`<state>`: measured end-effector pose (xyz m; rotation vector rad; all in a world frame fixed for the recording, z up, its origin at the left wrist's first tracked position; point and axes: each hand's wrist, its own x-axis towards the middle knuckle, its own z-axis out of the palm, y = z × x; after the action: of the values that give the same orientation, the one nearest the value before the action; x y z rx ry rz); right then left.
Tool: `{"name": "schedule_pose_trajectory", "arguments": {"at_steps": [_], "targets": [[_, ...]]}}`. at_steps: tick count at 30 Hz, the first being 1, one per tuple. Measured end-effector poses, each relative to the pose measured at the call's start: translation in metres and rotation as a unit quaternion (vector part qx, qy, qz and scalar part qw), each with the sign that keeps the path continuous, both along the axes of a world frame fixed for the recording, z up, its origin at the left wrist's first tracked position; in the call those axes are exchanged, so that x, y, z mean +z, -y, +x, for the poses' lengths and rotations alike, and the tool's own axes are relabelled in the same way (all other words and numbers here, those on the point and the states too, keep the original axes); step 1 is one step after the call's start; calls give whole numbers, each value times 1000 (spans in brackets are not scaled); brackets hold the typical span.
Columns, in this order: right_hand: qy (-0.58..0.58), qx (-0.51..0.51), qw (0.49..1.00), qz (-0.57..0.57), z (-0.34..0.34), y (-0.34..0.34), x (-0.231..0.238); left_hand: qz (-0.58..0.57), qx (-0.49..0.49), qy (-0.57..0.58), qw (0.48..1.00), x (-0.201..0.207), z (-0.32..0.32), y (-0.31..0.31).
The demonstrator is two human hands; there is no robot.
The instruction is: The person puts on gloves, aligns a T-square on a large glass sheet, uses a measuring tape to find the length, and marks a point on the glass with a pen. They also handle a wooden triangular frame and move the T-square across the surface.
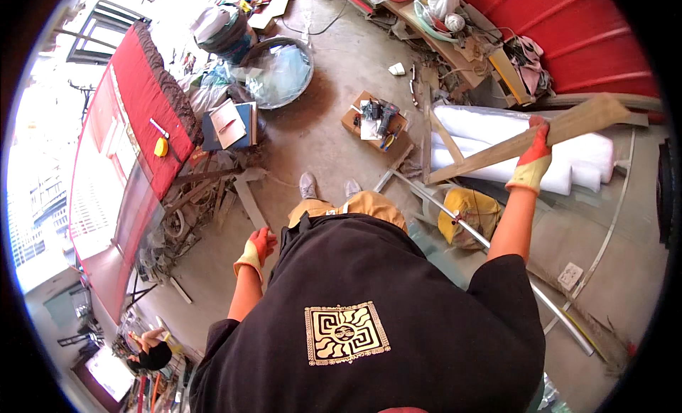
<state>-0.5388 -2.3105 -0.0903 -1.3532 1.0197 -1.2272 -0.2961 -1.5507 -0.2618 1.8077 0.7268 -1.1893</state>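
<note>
My right hand (538,153), in a yellow and red work glove, is raised at the right and shut on a wooden board (579,121). The board slants from upper right down toward the left, over white wrapped rolls (479,126). My left hand (257,249), gloved alike, hangs low beside my body with curled fingers. Whether anything is inside them is hidden. A narrow wooden strip (249,200) ends close to that glove in the picture; I cannot tell if they touch.
Ahead on the floor, a cardboard box (376,132) carries a power drill (388,114). A round tub (302,82) stands further left. A red-covered table (145,107) holds a yellow tape measure (162,147). Metal tubing (469,228) and a yellow bag (472,207) lie at right. Another person (153,354) sits lower left.
</note>
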Motion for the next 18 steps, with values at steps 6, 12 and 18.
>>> {"name": "schedule_pose_trajectory", "arguments": {"at_steps": [6, 12, 18], "targets": [[-295, 124, 840, -438, 25, 100, 56, -57, 42, 34, 997, -33, -35, -10], [11, 300, 926, -230, 97, 51, 137, 43, 32, 11, 999, -6, -102, -41], [42, 419, 899, -120, 184, -54, 244, 27, 138, 9, 990, -22, -136, -83]]}}
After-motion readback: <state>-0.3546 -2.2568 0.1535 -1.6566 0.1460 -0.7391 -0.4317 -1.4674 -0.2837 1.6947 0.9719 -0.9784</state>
